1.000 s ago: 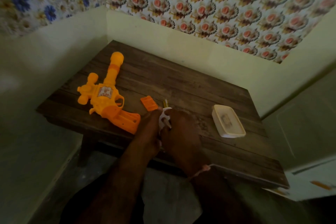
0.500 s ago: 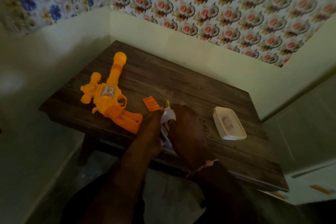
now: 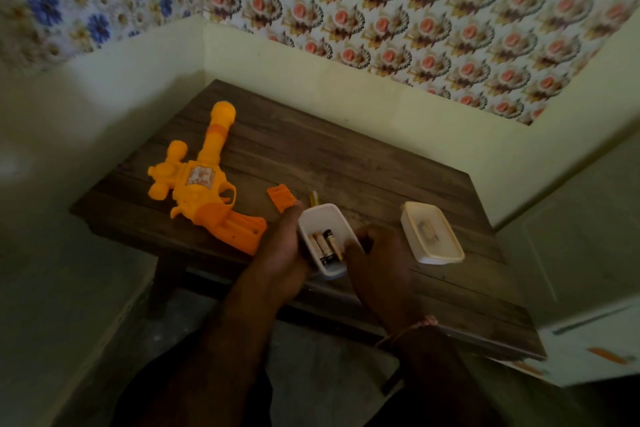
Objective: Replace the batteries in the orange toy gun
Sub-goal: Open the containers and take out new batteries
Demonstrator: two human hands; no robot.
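Note:
The orange toy gun lies on its side on the left of the dark wooden table, barrel pointing away, grip open toward me. Its orange battery cover lies loose just right of the trigger. A small white box holding batteries is tilted toward me near the front edge. My left hand grips the box's left side. My right hand holds its right side, fingertips at the rim. A thin yellow stick-like object lies just behind the box.
The white lid of the box lies to the right on the table. Walls close in at the back and left. A pale cabinet stands to the right. The table's front edge runs under my wrists.
The white box was covered between my hands before; now it is open and tilted toward me, showing the batteries. My right hand shifted to the box's right side.

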